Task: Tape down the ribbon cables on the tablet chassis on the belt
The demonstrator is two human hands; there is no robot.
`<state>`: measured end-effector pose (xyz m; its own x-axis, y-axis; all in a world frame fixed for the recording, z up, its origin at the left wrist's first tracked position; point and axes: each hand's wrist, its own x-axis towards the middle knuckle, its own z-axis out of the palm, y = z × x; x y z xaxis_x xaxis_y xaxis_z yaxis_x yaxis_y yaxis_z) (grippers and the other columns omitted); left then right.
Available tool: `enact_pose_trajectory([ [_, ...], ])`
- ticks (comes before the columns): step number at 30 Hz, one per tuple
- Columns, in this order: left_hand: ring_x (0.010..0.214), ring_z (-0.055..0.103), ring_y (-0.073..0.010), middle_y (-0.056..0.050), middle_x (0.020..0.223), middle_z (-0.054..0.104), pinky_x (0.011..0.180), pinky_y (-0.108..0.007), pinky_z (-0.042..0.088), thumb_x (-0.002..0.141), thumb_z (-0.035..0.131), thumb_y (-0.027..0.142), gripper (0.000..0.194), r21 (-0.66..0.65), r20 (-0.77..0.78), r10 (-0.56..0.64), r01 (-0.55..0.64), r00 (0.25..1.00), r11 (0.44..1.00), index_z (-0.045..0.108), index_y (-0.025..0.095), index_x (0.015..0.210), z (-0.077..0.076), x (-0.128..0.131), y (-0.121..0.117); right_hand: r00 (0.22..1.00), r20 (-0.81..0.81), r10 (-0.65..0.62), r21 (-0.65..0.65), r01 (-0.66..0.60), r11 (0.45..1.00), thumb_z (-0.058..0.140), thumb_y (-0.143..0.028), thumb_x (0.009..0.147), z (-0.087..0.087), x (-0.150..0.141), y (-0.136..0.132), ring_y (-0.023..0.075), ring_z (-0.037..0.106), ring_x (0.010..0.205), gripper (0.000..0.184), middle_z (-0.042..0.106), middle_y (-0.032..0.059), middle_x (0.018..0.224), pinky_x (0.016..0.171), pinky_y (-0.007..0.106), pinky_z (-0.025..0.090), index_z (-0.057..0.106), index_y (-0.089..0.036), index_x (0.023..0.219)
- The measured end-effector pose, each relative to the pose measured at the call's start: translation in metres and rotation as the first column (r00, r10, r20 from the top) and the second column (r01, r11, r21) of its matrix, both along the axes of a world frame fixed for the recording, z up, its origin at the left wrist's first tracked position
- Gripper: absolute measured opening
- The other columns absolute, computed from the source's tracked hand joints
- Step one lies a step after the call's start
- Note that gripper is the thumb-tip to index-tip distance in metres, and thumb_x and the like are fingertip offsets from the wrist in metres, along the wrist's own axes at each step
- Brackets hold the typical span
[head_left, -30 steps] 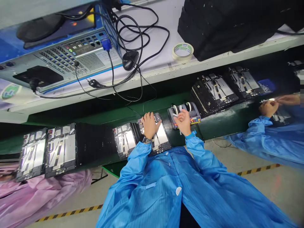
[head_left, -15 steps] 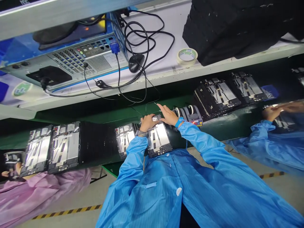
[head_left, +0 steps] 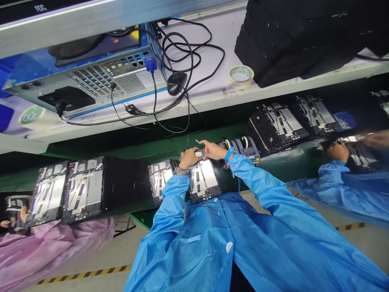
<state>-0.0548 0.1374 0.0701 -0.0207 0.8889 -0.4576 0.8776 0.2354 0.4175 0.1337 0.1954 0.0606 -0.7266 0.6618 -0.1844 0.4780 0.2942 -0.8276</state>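
An opened tablet lies in front of me on the dark bench, its silver battery area and black lower board facing up. My left hand rests bent over its upper left edge, fingers gripping there. At the upper right edge, my right hand has its fingers bent, the thumb side low against the tablet. A thin white strip sticks out at the index fingertip; how it is held is hard to see. A second opened tablet lies left of it, partly behind my left sleeve.
Tape dispensers stand right of my right hand. Opened tablets lie left and a dark stack of them right. Neighbours' sleeves flank me. A shelf holds a computer case, cables, a mouse and a tape roll.
My right index finger, stretched upward before, is now lower and more bent, with the white strip lower too. My left hand stays on the tablet. The view has shifted slightly.
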Motion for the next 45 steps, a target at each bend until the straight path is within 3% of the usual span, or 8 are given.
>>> enact_pose_trajectory([
  [11, 0.133, 0.053, -0.0345, -0.009, 0.134, 0.069, 0.111, -0.049, 0.031, 0.082, 0.068, 0.062, 0.063, 0.012, 0.010, -0.023, 0.023, 1.000, 1.000, 0.061, 0.030, 0.137, 0.001, -0.001, 0.000, 0.956, 0.218, -0.196, 0.306, 0.124, 0.944, 0.097, -0.026, 0.060, 0.004, -0.007, 0.002, 0.0308, 0.069, 0.096, 0.102, 0.070, 0.0115, 0.110, 0.078, 0.034, 0.047, 0.045, -0.025, 0.148],
  [16, 0.135, 0.051, -0.0347, -0.011, 0.138, 0.065, 0.111, -0.050, 0.031, 0.086, 0.058, 0.070, 0.067, -0.009, -0.003, -0.060, 0.060, 0.998, 0.998, 0.058, 0.030, 0.140, 0.004, -0.002, -0.001, 0.941, 0.087, -0.326, -0.008, 0.328, 0.945, 0.096, -0.048, 0.056, -0.025, 0.015, 0.013, 0.0201, 0.064, 0.076, 0.111, 0.065, -0.0018, 0.084, 0.072, 0.031, 0.048, 0.042, -0.022, 0.150],
  [21, 0.131, 0.052, -0.0364, -0.014, 0.134, 0.066, 0.109, -0.051, 0.033, 0.081, 0.062, 0.074, 0.073, 0.024, -0.094, -0.059, 0.062, 0.994, 0.998, 0.061, 0.026, 0.136, 0.003, 0.004, -0.002, 0.723, -0.190, -0.665, -0.206, 0.633, 0.747, 0.074, -0.050, 0.080, -0.049, 0.030, -0.020, 0.0148, 0.057, 0.069, 0.067, 0.058, -0.0053, 0.073, 0.071, 0.028, 0.047, 0.052, -0.017, 0.135],
  [24, 0.131, 0.052, -0.0362, -0.015, 0.135, 0.065, 0.111, -0.050, 0.033, 0.082, 0.066, 0.069, 0.072, 0.068, -0.088, -0.078, 0.084, 0.993, 0.994, 0.060, 0.023, 0.137, 0.006, 0.004, -0.004, 0.654, -0.250, -0.714, -0.235, 0.674, 0.700, 0.070, -0.047, 0.083, -0.044, 0.031, -0.042, 0.0139, 0.053, 0.064, 0.050, 0.059, -0.0037, 0.075, 0.067, 0.028, 0.046, 0.056, -0.019, 0.122],
  [28, 0.139, 0.047, -0.0311, -0.012, 0.148, 0.057, 0.116, -0.044, 0.034, 0.081, 0.076, 0.053, 0.076, 0.211, 0.078, -0.085, 0.067, 0.993, 0.975, 0.052, 0.022, 0.146, 0.020, -0.016, -0.020, 0.784, -0.286, -0.551, 0.010, 0.578, 0.816, 0.072, -0.034, 0.083, -0.021, 0.015, -0.058, 0.0173, 0.055, 0.075, 0.053, 0.063, 0.0021, 0.095, 0.077, 0.033, 0.049, 0.054, -0.022, 0.130],
  [32, 0.134, 0.055, -0.0224, -0.007, 0.146, 0.059, 0.111, -0.036, 0.044, 0.092, 0.065, 0.037, 0.054, 0.310, 0.318, 0.085, -0.188, 0.944, 0.932, 0.054, 0.025, 0.143, 0.024, -0.056, -0.054, 0.945, -0.234, -0.230, 0.236, 0.285, 0.929, 0.075, -0.024, 0.082, -0.002, -0.022, -0.062, 0.0226, 0.057, 0.097, 0.063, 0.063, 0.0060, 0.108, 0.092, 0.037, 0.046, 0.049, -0.023, 0.140],
  [37, 0.115, 0.066, -0.0241, -0.010, 0.127, 0.069, 0.099, -0.042, 0.053, 0.090, 0.066, 0.035, 0.036, 0.284, 0.537, 0.354, -0.559, 0.766, 0.779, 0.065, 0.022, 0.124, -0.010, -0.093, -0.099, 0.999, -0.048, -0.008, 0.281, 0.021, 0.960, 0.071, -0.017, 0.087, 0.005, -0.061, -0.062, 0.0213, 0.058, 0.090, 0.061, 0.064, 0.0023, 0.095, 0.088, 0.033, 0.042, 0.047, -0.023, 0.143],
  [45, 0.122, 0.061, -0.0271, -0.013, 0.133, 0.064, 0.096, -0.042, 0.053, 0.088, 0.071, 0.040, 0.043, 0.244, 0.654, 0.387, -0.666, 0.650, 0.705, 0.064, 0.023, 0.127, -0.049, -0.062, -0.119, 0.997, -0.047, 0.064, 0.237, -0.051, 0.970, 0.060, -0.007, 0.088, 0.002, -0.078, -0.051, 0.0173, 0.059, 0.084, 0.056, 0.065, -0.0016, 0.087, 0.077, 0.027, 0.037, 0.044, -0.020, 0.140],
])
